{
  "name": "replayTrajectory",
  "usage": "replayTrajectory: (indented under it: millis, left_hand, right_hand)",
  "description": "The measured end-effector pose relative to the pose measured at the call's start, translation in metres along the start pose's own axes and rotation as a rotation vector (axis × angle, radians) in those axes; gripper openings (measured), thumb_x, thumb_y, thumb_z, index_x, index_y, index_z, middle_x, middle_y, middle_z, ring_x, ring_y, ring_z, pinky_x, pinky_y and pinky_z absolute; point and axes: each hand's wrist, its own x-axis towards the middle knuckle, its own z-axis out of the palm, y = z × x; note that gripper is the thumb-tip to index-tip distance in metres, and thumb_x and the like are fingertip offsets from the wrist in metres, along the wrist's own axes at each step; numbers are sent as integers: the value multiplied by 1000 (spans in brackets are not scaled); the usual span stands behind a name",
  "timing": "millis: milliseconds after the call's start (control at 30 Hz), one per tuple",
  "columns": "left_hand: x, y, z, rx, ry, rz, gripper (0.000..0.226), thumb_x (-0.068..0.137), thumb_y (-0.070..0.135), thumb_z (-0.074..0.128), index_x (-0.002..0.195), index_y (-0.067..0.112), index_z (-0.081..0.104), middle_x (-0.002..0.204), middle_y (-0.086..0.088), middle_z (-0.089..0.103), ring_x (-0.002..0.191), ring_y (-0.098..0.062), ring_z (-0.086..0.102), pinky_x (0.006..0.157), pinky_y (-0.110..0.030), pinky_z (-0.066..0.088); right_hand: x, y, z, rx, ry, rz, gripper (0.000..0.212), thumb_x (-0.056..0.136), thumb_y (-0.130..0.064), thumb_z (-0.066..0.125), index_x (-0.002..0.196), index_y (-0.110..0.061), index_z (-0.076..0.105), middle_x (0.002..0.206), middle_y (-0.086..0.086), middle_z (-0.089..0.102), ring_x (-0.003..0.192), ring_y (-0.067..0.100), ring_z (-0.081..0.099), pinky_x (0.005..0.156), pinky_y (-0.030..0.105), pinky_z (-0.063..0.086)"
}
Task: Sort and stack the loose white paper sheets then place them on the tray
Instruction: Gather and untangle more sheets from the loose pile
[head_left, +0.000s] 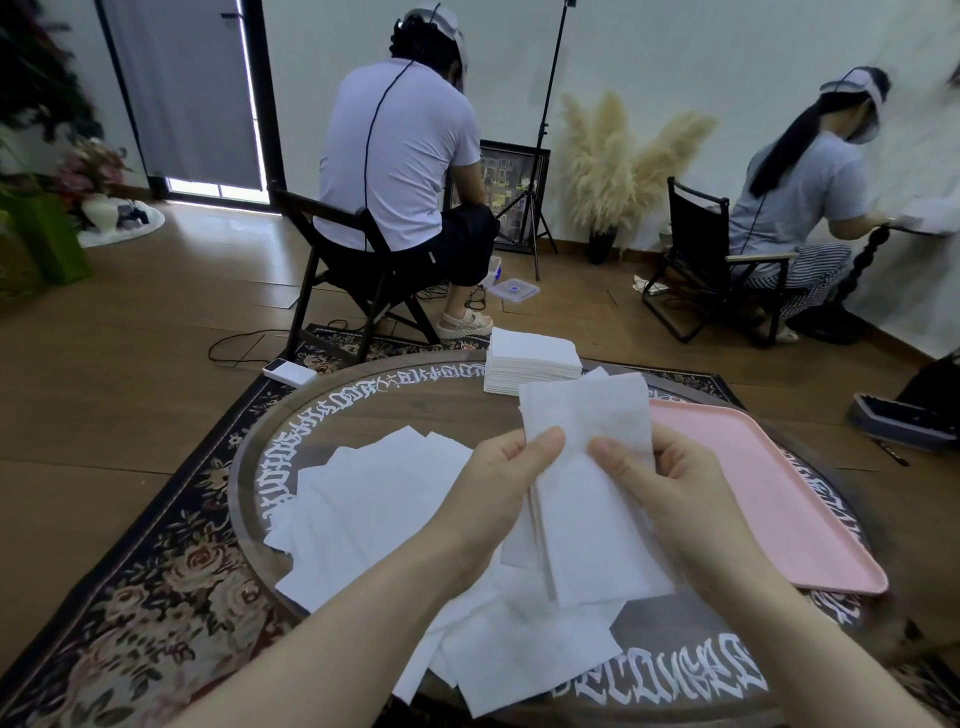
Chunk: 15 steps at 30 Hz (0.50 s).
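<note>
sheets (592, 467) pinched between left hand (498, 483) and right hand (670, 488) above table (415, 410).

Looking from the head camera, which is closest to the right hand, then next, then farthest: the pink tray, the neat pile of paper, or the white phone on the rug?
From the right hand:
1. Pink tray, just to its right on the table.
2. Neat pile of paper, at the table's far edge.
3. White phone, far left on the rug.
</note>
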Motion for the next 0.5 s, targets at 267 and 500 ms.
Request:
replayTrajectory:
  millis: [267,500]
  left_hand:
    - [-2,4,-2,-37,-5,28,26,98,25,51,101,10,72,100,-9,76,88,-18,72,74,-23,56]
    - [-4,3,-1,-31,-37,62,24,97,21,51,101,10,73,96,-8,76,83,-16,72,72,-23,56]
  right_hand:
    - [2,1,-5,-34,133,-22,66,51,-54,89,104,-22,67,105,12,70,98,44,64,91,60,52]
    - [-1,0,-10,10,21,-20,56,52,-51,91,98,-23,73,101,9,74,99,38,68,94,59,52]
